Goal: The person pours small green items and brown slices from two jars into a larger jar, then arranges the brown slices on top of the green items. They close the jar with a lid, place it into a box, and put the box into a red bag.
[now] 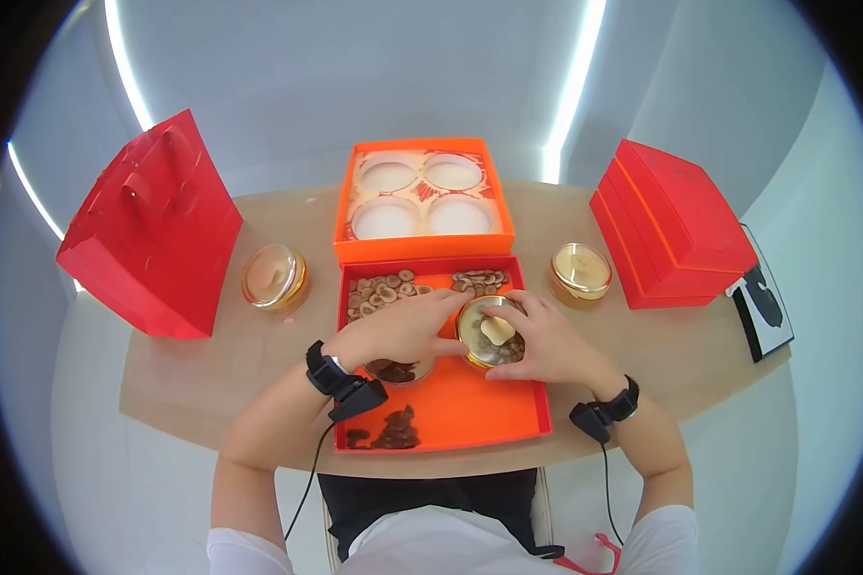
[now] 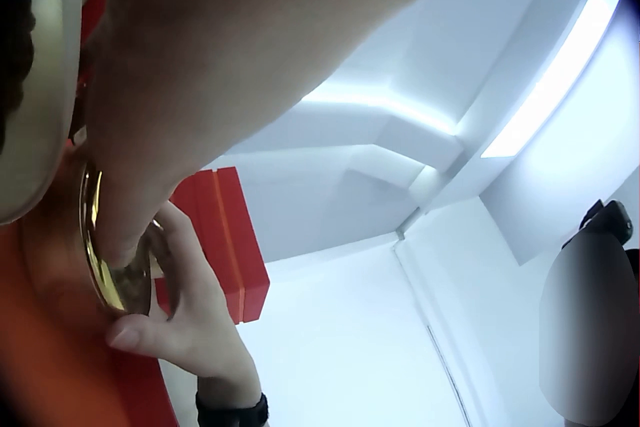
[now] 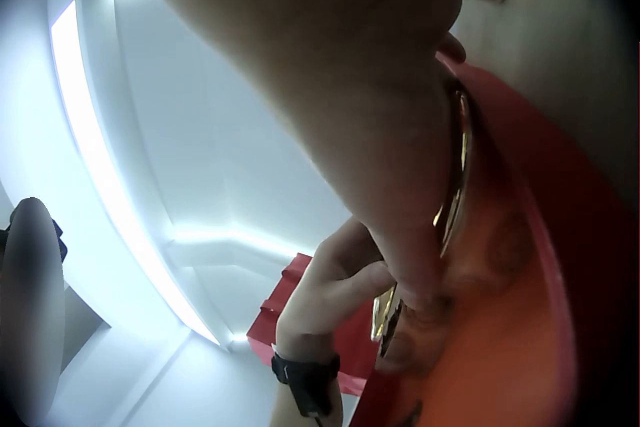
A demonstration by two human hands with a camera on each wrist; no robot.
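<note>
In the head view a round jar with a gold rim and clear lid point(image 1: 490, 332) stands in the red tray point(image 1: 451, 407). The right hand point(image 1: 558, 347) grips its right side, fingers spread round the rim. The left hand point(image 1: 398, 331) holds the jar's left edge, thumb at the front and fingers at the back. Under the left hand sits another round jar point(image 1: 400, 372) with dark pieces, partly hidden. Pale round slices point(image 1: 384, 293) lie at the tray's back left, more slices point(image 1: 479, 281) at the back, and dark pieces point(image 1: 396, 431) at the front left.
Behind the tray stands an orange box point(image 1: 424, 246) with four round hollows. Single jars stand left point(image 1: 274, 277) and right point(image 1: 580, 274). A red bag point(image 1: 158, 240) is far left; red boxes point(image 1: 676, 225) and a black-and-white item point(image 1: 763, 305) are at the right.
</note>
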